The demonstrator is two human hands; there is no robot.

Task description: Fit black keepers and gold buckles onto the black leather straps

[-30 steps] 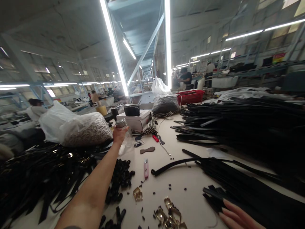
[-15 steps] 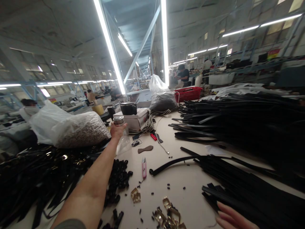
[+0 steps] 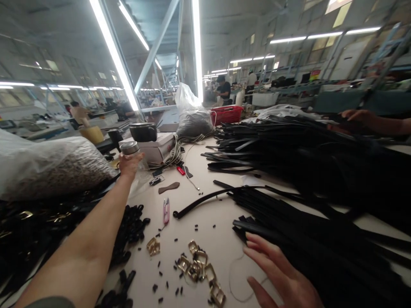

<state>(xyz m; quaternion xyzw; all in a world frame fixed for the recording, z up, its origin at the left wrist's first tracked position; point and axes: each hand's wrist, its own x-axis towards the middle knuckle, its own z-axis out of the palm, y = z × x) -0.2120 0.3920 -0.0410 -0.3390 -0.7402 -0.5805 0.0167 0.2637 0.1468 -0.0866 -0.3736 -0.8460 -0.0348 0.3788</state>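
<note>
My left hand [image 3: 130, 165] reaches far out over the table and is wrapped round a clear bottle [image 3: 138, 182] with a silver lid [image 3: 129, 148]. The bottle stands upright beside a white box [image 3: 152, 149]. At the lower right my right hand [image 3: 276, 269] holds nothing, its fingers apart. It hovers by the near ends of a bundle of black straps [image 3: 282, 218]. To its left lie several gold buckles [image 3: 199, 265] and small black bits. Pink thread snips [image 3: 166, 211] and a brown bow-shaped piece [image 3: 168, 187] rest nearer the bottle.
Black straps [image 3: 276, 145] are heaped at the right, where another person's hand [image 3: 358, 115] shows. Bags [image 3: 64, 162] and gold-trimmed black pieces [image 3: 28, 231] crowd the left. A black bowl-like pot [image 3: 143, 132] sits on the box. A red basket [image 3: 226, 114] stands behind.
The view has swung right, so things sit further left. My right hand has come further into view, fingers spread. A co-worker's hand now shows at right. My left hand still grips the bottle.
</note>
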